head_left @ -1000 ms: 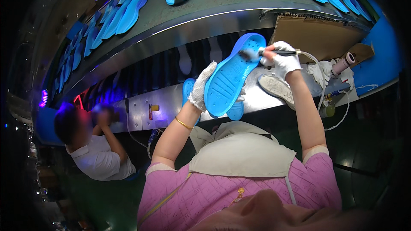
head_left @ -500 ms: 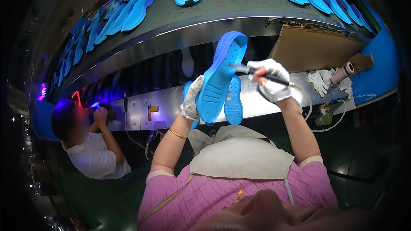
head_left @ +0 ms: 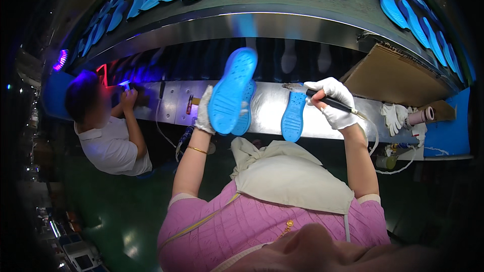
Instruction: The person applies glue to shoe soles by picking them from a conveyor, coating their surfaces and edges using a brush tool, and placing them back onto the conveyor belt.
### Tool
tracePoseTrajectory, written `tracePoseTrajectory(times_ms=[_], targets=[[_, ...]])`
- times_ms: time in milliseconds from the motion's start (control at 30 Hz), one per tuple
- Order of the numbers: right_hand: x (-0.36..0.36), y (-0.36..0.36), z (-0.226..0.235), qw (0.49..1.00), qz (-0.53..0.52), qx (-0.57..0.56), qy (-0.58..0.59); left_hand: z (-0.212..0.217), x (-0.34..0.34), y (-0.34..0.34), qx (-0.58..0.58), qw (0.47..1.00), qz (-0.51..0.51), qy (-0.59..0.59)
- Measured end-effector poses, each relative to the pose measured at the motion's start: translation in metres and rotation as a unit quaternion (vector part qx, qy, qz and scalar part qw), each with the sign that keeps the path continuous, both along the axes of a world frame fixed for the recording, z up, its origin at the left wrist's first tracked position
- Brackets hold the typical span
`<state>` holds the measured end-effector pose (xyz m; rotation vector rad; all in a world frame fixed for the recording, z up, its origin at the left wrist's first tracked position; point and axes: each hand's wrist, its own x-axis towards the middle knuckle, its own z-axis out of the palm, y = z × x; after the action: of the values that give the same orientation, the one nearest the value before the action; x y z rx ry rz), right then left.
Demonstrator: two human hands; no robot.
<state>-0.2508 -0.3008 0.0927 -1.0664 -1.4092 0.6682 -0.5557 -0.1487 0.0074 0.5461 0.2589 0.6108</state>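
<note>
My left hand [head_left: 203, 113] wears a white glove and grips the edge of a blue shoe sole [head_left: 227, 95], its dotted, ribbed face tilted up towards me. Partly behind that one, a second blue sole [head_left: 247, 113] shows over the metal ledge. In my gloved right hand [head_left: 340, 103] is a black-handled brush [head_left: 330, 102], with a thin pale tube trailing from its rear end. The brush's tip hangs over the top of a third blue sole [head_left: 291, 121] lying on the ledge; whether they touch I cannot tell.
Beyond the metal ledge [head_left: 267, 106] runs a dark belt [head_left: 302, 0] bearing rows of blue soles. A cardboard sheet [head_left: 398, 73] leans at the right, near spare white gloves [head_left: 393, 118] and a pinkish roll [head_left: 421, 116]. On the left, another person [head_left: 108, 131] works under coloured light.
The brush has come away from the held sole, moving right and down. My left hand has carried its sole to the left, uncovering the third sole on the ledge. The view has shifted too.
</note>
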Motion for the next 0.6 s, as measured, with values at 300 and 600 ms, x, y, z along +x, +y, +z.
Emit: tracePoseTrajectory(times_ms=[300, 600], targets=[[0.003, 0.004, -0.015, 0.998, -0.041, -0.049, -0.017, -0.138, -0.053, 0.064, -0.106, 0.915, 0.175, 0.348], [0.004, -0.008, 0.004, 0.995, -0.076, -0.046, 0.035, 0.151, 0.032, 0.130, 0.777, 0.237, 0.526, 0.252]])
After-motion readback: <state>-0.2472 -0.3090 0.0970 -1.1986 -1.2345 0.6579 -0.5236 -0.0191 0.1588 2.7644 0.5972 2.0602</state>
